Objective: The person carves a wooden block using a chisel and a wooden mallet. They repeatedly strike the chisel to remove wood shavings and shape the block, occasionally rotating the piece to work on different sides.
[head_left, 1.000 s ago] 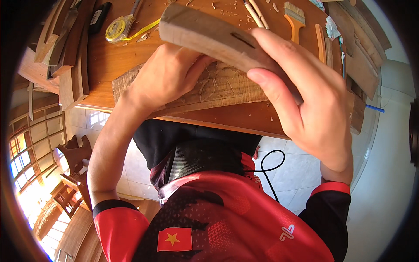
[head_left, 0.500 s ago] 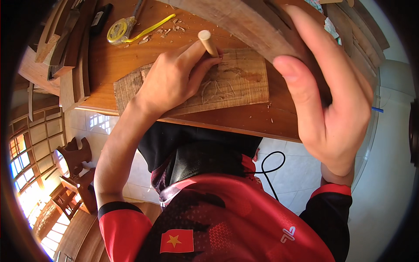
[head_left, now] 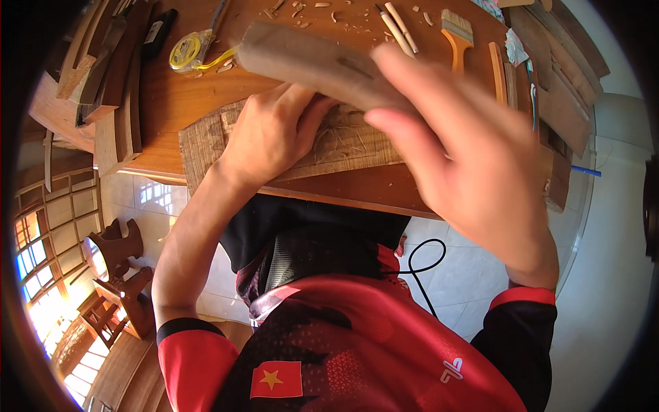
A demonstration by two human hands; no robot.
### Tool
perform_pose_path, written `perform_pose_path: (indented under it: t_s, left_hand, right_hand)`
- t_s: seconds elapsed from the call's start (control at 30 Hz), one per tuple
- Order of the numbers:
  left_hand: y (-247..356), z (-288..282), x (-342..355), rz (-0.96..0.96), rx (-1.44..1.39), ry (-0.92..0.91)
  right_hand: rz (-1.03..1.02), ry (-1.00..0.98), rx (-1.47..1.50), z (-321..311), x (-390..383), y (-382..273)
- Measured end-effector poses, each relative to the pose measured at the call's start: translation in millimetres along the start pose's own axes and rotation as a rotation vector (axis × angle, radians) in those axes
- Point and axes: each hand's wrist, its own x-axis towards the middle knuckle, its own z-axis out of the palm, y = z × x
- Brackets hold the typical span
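Block: dark brown wood, long, square-edged, with a rounded end and a dark slot; raised above the board, its far end over the left hand. Blurred.

Right hand: wraps one end of the block, thumb along the near side, fingers across the other; blurred.

Left hand: low over the board, fingers curled, thumb and forefinger drawn together, presumably pinching a carving tool; the block hides whatever stands there.

Board: thick, coarse-grained, mottled brown, rough at the left; flat on the table near its front edge, the face marked with thin curved cuts.

Step, as judged: carving by blows, the block serving as mallet. The next move seems to call for a steady left grip and a square strike clear of the fingers.

Table: smooth, glossy, orange-brown, strewn with curled wood shavings.

Tape measure: clear case, yellow ribbon partly drawn out.

Handles: two, pale, slim, round, side by side.

Brush: flat, pale bristles, orange handle.

Left planks: narrow, brown, stacked, some curved.

Right planks: broader, weathered, overlapping.
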Motion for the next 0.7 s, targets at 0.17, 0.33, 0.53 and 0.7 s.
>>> perform_pose_path:
  t_s: [0.17, 0.33, 0.53, 0.7]
  left_hand:
    - [1.4, 0.2, -7.6, -0.05, 0.007, 0.002]
    - [9.9, 2.1, -10.5, -0.087, 0.016, 0.032]
    - [20.8, 4.8, -21.5, -0.173, -0.063, 0.035]
    - [31.9, 1.0, -18.0, -0.095, 0.156, 0.093]
  right_hand:
    - [-0.003, 0.036, 0.058, 13.3, -1.0, 6.7]
    - [0.031, 0.079, 0.106, 7.8, -4.7, 11.0]
    - [0.075, 0.141, 0.206, 4.2, -19.8, 22.5]
    - [0.222, 0.048, 0.349, 18.4, -41.8, 25.9]
